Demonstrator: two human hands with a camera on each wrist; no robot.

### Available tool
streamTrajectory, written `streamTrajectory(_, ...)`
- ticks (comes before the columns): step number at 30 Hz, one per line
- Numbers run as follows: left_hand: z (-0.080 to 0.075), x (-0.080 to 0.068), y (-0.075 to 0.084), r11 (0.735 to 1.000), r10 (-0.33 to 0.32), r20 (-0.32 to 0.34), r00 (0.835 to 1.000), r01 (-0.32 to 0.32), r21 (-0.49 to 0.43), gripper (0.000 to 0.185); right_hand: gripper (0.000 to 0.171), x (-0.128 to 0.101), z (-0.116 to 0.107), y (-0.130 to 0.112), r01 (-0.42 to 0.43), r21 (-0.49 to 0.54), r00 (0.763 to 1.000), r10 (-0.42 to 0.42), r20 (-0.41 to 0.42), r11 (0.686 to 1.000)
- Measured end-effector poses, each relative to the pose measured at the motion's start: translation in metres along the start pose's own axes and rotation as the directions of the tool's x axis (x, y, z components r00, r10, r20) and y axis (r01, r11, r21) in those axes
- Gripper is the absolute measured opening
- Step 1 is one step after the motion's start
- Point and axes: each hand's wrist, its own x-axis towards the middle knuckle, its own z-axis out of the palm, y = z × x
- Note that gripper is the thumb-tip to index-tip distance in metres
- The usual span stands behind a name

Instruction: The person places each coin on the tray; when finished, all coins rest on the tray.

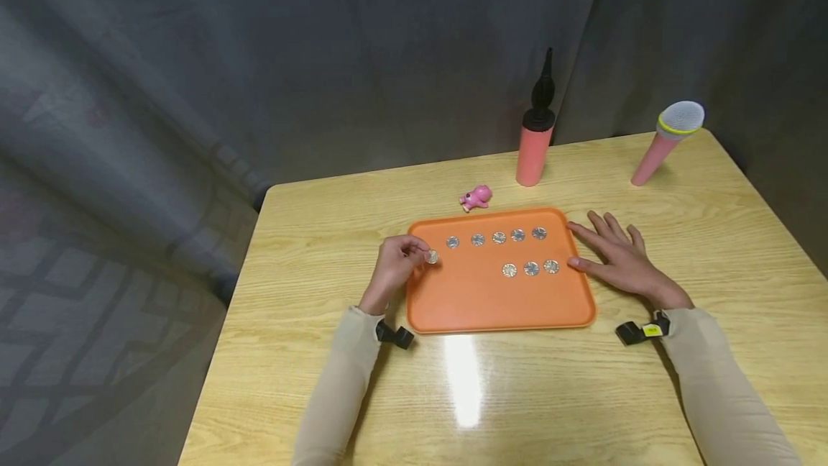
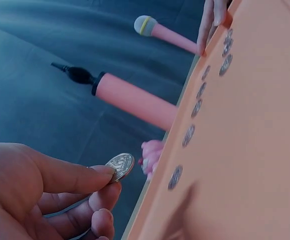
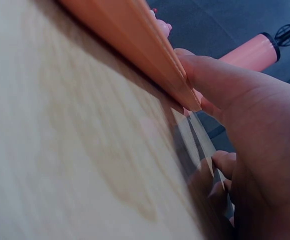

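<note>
While the left hand (image 1: 396,262) sits at the tray's left edge, centre-left of frame, thumb and forefinger pinch a silver coin (image 1: 432,257) held just over the orange tray (image 1: 479,300); wrist view confirms the coin (image 2: 120,166) gripped by its edge at the fingertips. Right hand (image 1: 617,257) lies flat on the bench (image 1: 310,236), fingers spread, thumb touching the tray's right rim. On tray: row of five coins (image 1: 499,237) along the upper part, three more (image 1: 531,268) below, toward the right. Behind tray: pink toy (image 1: 476,197), pink pump (image 1: 537,136); pink microphone (image 1: 668,139) upper right.
</note>
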Motion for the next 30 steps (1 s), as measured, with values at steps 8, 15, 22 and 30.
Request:
streamTrajectory(8,0.021,0.008,0.006,0.998,0.052,0.048,0.997,-0.054,0.038,0.006,0.074,0.0,0.0,0.001,0.0,-0.001,1.0,0.0,0.003,1.0)
streamTrajectory(15,0.041,0.011,0.005,0.999,0.036,0.125,0.991,-0.04,0.028,0.007,0.074,0.0,0.001,0.002,0.005,0.002,1.0,-0.005,-0.001,1.0)
streamTrajectory(22,0.058,0.011,0.008,0.989,0.065,0.159,0.985,-0.085,0.119,0.005,0.074,0.001,0.001,0.002,0.004,0.002,1.0,-0.004,0.001,1.0)
streamTrajectory(30,0.077,0.011,0.012,0.971,0.087,0.188,0.978,-0.125,0.201,0.004,0.074,0.001,0.001,0.003,0.003,-0.006,1.0,-0.003,-0.002,1.0)
